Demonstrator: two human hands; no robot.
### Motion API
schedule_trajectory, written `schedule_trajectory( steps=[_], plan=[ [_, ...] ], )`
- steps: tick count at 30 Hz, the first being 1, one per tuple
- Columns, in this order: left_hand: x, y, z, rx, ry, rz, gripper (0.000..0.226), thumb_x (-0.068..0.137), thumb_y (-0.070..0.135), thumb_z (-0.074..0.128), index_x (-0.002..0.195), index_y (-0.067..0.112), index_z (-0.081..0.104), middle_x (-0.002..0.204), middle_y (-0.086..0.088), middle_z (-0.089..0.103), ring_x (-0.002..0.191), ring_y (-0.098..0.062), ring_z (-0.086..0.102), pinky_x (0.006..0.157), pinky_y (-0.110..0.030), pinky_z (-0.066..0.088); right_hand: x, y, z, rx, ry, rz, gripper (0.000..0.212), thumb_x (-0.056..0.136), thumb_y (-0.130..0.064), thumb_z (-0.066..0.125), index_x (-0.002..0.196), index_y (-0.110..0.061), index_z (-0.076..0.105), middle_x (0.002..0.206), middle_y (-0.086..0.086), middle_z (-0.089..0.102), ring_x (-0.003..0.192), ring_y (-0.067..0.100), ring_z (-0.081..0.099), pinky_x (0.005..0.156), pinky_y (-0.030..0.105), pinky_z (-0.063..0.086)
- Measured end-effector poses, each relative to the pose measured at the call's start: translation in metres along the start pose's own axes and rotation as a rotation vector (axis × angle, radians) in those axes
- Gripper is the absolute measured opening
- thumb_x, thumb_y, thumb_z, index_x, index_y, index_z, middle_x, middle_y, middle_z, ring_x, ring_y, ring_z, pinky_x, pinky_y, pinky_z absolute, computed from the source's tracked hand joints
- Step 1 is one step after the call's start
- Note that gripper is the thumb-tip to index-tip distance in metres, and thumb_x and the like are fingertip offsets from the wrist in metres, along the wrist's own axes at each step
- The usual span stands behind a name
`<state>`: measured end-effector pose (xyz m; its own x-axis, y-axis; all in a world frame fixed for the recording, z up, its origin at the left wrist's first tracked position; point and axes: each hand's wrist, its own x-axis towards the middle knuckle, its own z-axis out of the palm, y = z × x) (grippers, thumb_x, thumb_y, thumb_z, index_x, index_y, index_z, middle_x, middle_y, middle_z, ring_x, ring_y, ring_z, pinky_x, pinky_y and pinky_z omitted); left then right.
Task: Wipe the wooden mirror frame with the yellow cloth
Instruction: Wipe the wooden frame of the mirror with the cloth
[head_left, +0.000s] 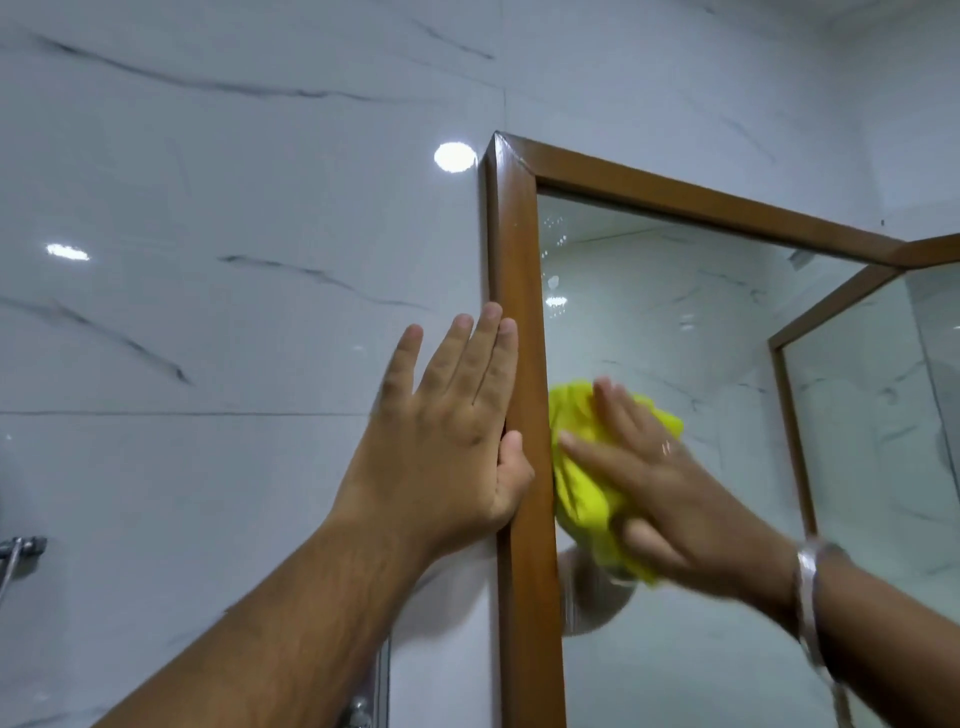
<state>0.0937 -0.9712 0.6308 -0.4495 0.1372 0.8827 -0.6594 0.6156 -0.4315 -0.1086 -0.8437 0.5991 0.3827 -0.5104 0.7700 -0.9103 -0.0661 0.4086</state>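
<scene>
A left hand (457, 421), fingers straight and together, lies flat against the outer edge of a wooden mirror frame (519, 364), thumb resting on its front face. Just right of that frame upright, the right hand (654, 483), fingers spread, presses a crumpled yellow cloth (582, 483) against the mirror glass (675, 322). A metal bangle (810, 587) circles the right wrist. The glossy brown frame hangs on a white marbled tile wall (234, 208). No writing shows.

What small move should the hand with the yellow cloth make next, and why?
Probably slide the right hand left, so the yellow cloth comes onto the wooden frame. The cloth now lies flat on the mirror glass beside the frame, while the left hand rests at the frame's outer edge.
</scene>
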Motion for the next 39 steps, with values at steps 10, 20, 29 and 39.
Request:
schedule_trajectory(
  steps=[10,20,29,39],
  plan=[
    [-0.001,-0.001,0.0,0.011,-0.02,0.039,0.093,0.08,0.052,0.04,0.157,0.004,0.02,0.164,-0.017,0.013,0.152,-0.031,0.014,0.121,-0.059,0.017,0.061,0.003,-0.026,-0.151,0.122,0.213,0.064,0.094,-0.046,0.031,0.148,-0.043,-0.002,0.161,-0.006,-0.012,0.151,0.022,-0.012,0.123,0.044,0.007],
    [-0.001,0.001,-0.001,0.009,-0.035,0.031,0.091,0.08,0.051,0.038,0.156,0.004,0.021,0.164,-0.017,0.013,0.152,-0.031,0.013,0.121,-0.058,0.017,0.14,0.023,-0.062,-0.073,0.144,0.336,0.069,0.093,-0.02,0.043,0.153,-0.028,0.009,0.164,0.001,-0.006,0.151,0.025,-0.008,0.121,0.042,0.004],
    [0.047,-0.034,-0.033,0.009,0.1,0.021,0.086,0.081,0.047,0.033,0.154,0.002,0.028,0.161,-0.018,0.024,0.149,-0.033,0.024,0.122,-0.052,0.02,0.035,-0.02,-0.009,0.011,0.078,0.206,0.077,0.083,-0.035,0.04,0.148,-0.042,-0.001,0.16,-0.013,-0.013,0.149,0.01,-0.02,0.121,0.025,-0.012],
    [0.113,-0.068,-0.026,0.127,-0.005,0.048,0.083,0.09,0.061,0.01,0.16,0.017,0.008,0.167,-0.001,0.003,0.153,-0.022,0.012,0.122,-0.057,0.009,0.127,0.026,-0.064,0.01,0.111,0.248,0.088,0.077,-0.033,0.038,0.152,-0.029,-0.007,0.152,-0.02,-0.013,0.151,0.014,-0.01,0.124,0.036,0.005]
  ],
)
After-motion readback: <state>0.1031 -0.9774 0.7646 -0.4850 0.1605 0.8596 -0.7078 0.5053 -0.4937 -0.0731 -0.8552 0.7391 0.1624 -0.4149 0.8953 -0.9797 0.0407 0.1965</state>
